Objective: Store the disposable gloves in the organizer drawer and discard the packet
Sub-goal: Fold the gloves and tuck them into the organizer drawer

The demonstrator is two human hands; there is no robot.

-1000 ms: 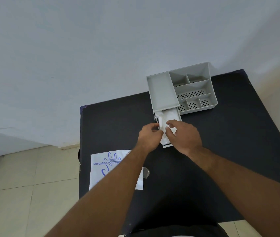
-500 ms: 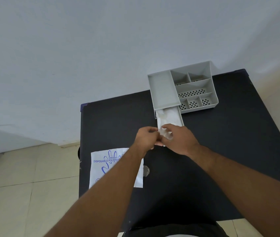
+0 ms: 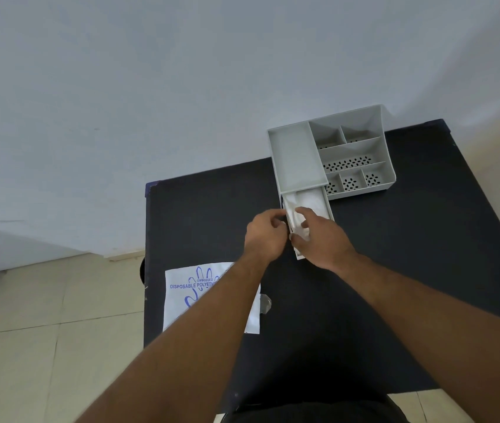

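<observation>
I see the black bench (image 3: pixel 395 285) carrying the grey organizer (image 3: pixel 355 154) at its far edge, with the drawer (image 3: pixel 323 206) pulled out toward me, its long axis running from the organizer straight to my hands. The gloves (image 3: pixel 306 198) lie inside it as a white wad, directly beyond both hands. The right hand (image 3: pixel 321 236) is nearer, over the drawer's front, fingers curled and pinching the wad's near end; the left hand (image 3: pixel 265 235) sits just beside the drawer's left wall, fingertips pressed together there. I judge tucking continues. The packet (image 3: pixel 187 288) lies flat, near-left, under my left forearm.
</observation>
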